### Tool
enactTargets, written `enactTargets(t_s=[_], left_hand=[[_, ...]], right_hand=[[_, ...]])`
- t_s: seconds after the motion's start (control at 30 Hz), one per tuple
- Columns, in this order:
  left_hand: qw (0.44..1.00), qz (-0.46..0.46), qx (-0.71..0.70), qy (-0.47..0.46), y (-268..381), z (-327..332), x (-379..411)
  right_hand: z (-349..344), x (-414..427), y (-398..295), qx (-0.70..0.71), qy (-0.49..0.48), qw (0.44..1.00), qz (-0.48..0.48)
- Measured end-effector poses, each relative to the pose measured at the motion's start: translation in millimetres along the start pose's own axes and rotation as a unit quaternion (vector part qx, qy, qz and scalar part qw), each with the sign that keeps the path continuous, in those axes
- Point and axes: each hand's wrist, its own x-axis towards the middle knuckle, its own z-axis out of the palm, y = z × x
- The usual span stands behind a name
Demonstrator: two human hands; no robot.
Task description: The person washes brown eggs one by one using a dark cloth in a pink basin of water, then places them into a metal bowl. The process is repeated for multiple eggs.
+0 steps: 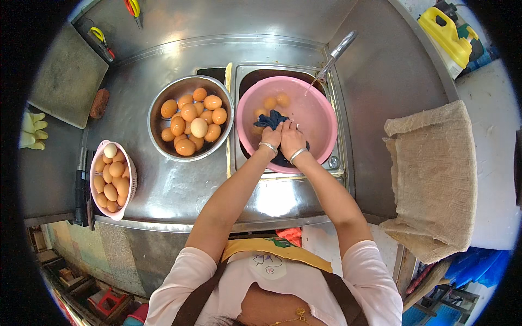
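Note:
Both hands are together in a pink plastic basin [322, 118] of water that stands in the sink. My left hand [270, 137] and my right hand [292, 138] grip a dark blue cloth [270, 120], part of which hangs out beneath them. Several brown eggs [270, 102] lie under the water at the basin's left side. A thin stream falls from the metal faucet [340, 47] into the basin. Left of the sink, a steel bowl [157, 148] holds many wet brown eggs [189, 112] and a paler one.
A pink plastic basket [132, 179] of eggs stands at the counter's left edge. Behind it are a reddish scrubber [99, 104], a leaning board [67, 77] and a rubber glove [33, 130]. Scissors [102, 42] hang on the back wall. A beige cloth [434, 175] drapes over the right partition.

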Motion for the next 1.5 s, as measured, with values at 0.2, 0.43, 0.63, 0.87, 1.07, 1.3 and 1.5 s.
enactTargets(t_s=[0.2, 0.43, 0.63, 0.87, 1.07, 1.3, 1.5], left_hand=[[0.937, -0.129, -0.309, -0.096, -5.2, -18.3, 11.4], [0.91, -0.107, -0.367, -0.162, -16.5, -15.7, 21.1], [0.915, -0.128, -0.337, -0.184, -10.3, -12.9, 15.8], [0.918, -0.135, -0.351, -0.123, -36.2, -21.5, 37.2], [0.926, -0.139, -0.321, -0.144, -2.6, -12.5, 7.9], [0.909, -0.168, -0.339, -0.177, -28.2, -20.7, 30.4], [0.938, -0.158, -0.297, -0.085, 12.4, -9.2, -11.0]], right_hand=[[6.6, -1.1, 15.0, 0.477, 0.128, 0.869, 0.002], [14.3, -0.8, -4.3, 0.236, -0.007, 0.96, 0.15], [-1.2, -5.7, 0.1, 0.197, -0.039, 0.973, 0.11], [-13.1, -6.8, -14.7, 0.062, 0.01, 0.997, 0.037], [17.3, 5.8, 18.1, 0.372, -0.05, 0.898, 0.23], [4.6, 2.7, -13.5, 0.229, -0.099, 0.954, 0.164], [-3.4, 22.5, 11.2, 0.348, -0.097, 0.882, 0.303]])
